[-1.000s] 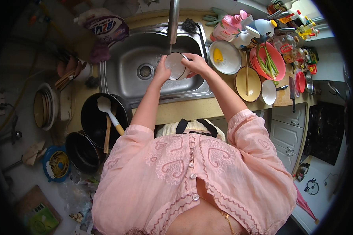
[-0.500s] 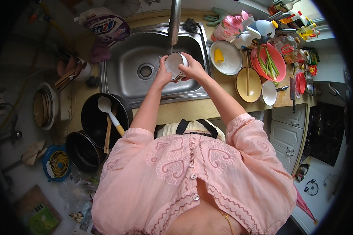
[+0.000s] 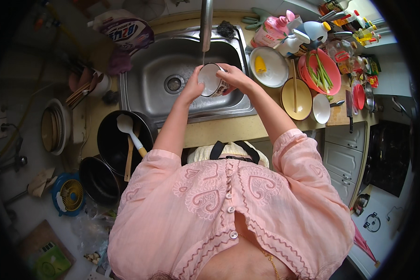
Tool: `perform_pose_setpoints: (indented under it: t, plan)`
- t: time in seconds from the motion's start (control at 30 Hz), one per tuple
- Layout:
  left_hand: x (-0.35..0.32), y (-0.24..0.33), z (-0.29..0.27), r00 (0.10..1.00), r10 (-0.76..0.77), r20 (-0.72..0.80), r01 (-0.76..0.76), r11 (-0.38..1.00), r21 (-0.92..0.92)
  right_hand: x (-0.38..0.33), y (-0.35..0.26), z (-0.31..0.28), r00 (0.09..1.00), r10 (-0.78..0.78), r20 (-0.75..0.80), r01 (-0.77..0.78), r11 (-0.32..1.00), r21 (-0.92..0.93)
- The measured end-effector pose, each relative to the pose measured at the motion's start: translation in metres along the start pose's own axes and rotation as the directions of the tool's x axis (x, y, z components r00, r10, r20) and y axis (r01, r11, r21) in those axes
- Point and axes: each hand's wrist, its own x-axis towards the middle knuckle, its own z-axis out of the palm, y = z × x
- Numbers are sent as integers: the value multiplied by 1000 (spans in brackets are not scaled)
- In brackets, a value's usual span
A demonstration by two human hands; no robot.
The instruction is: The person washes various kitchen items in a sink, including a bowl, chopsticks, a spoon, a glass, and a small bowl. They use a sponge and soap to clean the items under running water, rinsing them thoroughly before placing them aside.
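Observation:
Over the right part of the steel sink (image 3: pixel 149 86), a small white bowl (image 3: pixel 211 79) with a dark rim and printed outer side is held between both hands. Its mouth tilts up toward me. My left hand (image 3: pixel 192 87) grips the left side, thumb at the rim. My right hand (image 3: pixel 236 78) is closed round the right side, with its thumb at the rim; some fingers are hidden behind the bowl. Just above hangs the metal faucet (image 3: pixel 206 28), and a thin stream of water falls from it at the bowl's far edge.
Right of the sink stand a white bowl with a yellow piece (image 3: pixel 260 64), a yellow bowl (image 3: pixel 296 105) with chopsticks, a red basin (image 3: pixel 335 70) of green stalks, and a knife (image 3: pixel 348 109). Black pots (image 3: pixel 105 140) sit at left. A dark scrubber (image 3: pixel 226 30) lies behind the faucet.
The bowl has turned in my hands and moved slightly right, so more of its printed outside shows. My right hand has shifted a little to the right with it.

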Motion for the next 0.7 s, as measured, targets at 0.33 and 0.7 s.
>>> perform_pose_setpoints:
  t: [0.33,0.7]
  plan:
    - [13,29,-11,744,-643,-184,668,729,151,10,46,54,825,-410,-390,350,911,-218]
    - [26,26,-11,957,-254,-137,288,807,516,1,10,25,966,-155,-206,156,988,-10]
